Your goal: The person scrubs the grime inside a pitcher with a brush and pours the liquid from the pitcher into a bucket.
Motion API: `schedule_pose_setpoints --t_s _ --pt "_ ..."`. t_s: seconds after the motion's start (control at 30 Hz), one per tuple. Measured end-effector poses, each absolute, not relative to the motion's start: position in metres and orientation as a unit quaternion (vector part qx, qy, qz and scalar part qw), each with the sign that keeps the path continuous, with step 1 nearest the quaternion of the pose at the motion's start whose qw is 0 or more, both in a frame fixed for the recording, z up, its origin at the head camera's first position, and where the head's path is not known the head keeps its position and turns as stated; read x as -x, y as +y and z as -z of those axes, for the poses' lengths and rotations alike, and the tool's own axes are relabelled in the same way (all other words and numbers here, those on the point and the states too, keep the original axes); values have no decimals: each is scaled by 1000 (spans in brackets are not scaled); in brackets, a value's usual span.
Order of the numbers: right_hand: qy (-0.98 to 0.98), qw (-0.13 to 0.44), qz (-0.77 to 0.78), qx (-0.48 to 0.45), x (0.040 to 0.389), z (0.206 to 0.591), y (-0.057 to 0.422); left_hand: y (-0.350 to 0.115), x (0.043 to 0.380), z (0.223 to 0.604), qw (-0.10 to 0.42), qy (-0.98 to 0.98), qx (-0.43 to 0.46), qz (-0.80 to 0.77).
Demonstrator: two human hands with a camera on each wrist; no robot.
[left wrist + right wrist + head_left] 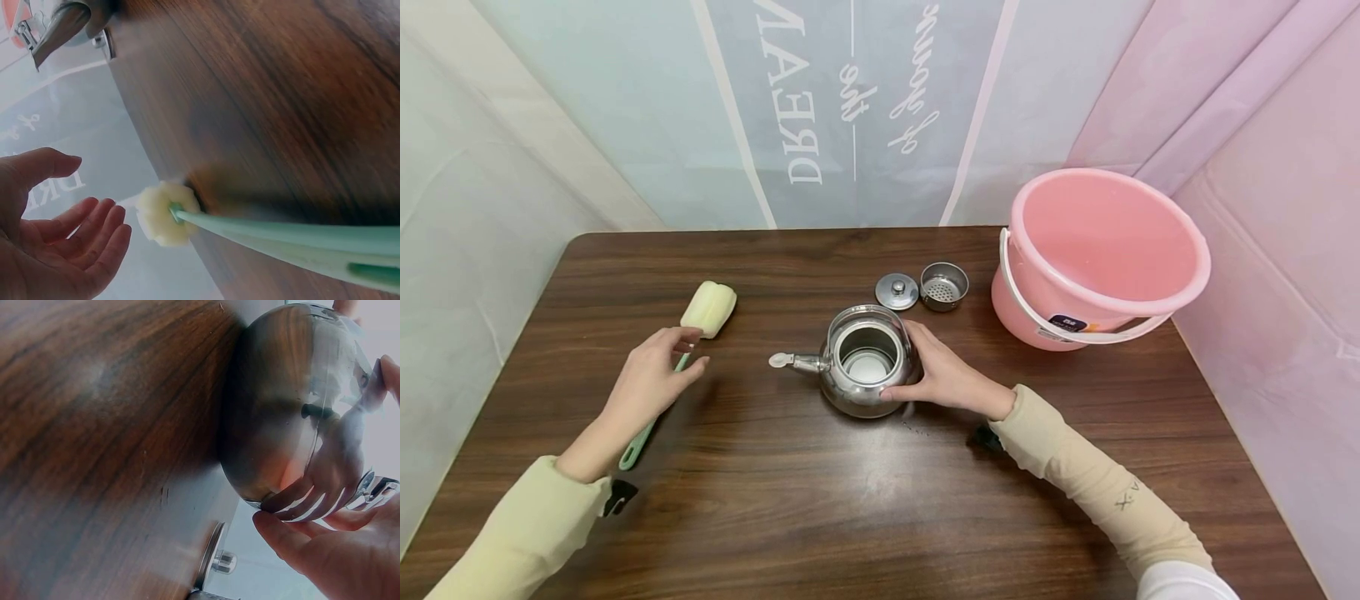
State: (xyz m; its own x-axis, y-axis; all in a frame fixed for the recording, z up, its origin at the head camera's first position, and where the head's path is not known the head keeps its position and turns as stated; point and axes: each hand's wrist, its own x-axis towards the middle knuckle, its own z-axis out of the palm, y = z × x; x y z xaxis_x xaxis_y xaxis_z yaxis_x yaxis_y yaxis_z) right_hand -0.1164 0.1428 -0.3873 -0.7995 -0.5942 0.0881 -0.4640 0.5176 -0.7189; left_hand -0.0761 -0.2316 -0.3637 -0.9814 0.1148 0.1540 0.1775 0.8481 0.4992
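A shiny steel teapot (859, 402) stands lidless on the table, its spout pointing left. My right hand (949, 373) grips its right side, thumb in front and fingers round the back; the right wrist view shows fingertips against the rounded steel wall (275, 412). My left hand (649, 379) hovers above a sponge brush with a pale yellow head (709, 308) and a green handle (638, 446). In the left wrist view, that hand (62, 231) has loosely bent fingers, apart from the brush's green handle (281, 240). Part of the handle is hidden beneath it in the head view.
Behind the teapot lie its round knobbed lid (897, 291) and a small perforated steel strainer (944, 287). A pink bucket (1037, 287) with a white handle stands at the right rear. A printed cloth (865, 200) hangs along the table's back edge.
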Motion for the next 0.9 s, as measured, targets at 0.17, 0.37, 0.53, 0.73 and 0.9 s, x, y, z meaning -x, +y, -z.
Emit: schedule_pose_setpoints --t_s 0.17,0.37,0.53,0.73,0.9 --pt "866 85 386 307 117 388 143 -239 73 363 49 -964 52 258" --pt "867 83 383 307 117 388 143 -246 69 364 36 -967 22 250" --pt "868 82 381 308 116 387 143 -252 66 367 18 -970 -7 241" --pt "870 79 378 307 116 388 143 -259 64 370 -14 -973 -20 231" --pt "870 83 379 304 116 387 143 -263 64 374 -44 -972 -19 231"
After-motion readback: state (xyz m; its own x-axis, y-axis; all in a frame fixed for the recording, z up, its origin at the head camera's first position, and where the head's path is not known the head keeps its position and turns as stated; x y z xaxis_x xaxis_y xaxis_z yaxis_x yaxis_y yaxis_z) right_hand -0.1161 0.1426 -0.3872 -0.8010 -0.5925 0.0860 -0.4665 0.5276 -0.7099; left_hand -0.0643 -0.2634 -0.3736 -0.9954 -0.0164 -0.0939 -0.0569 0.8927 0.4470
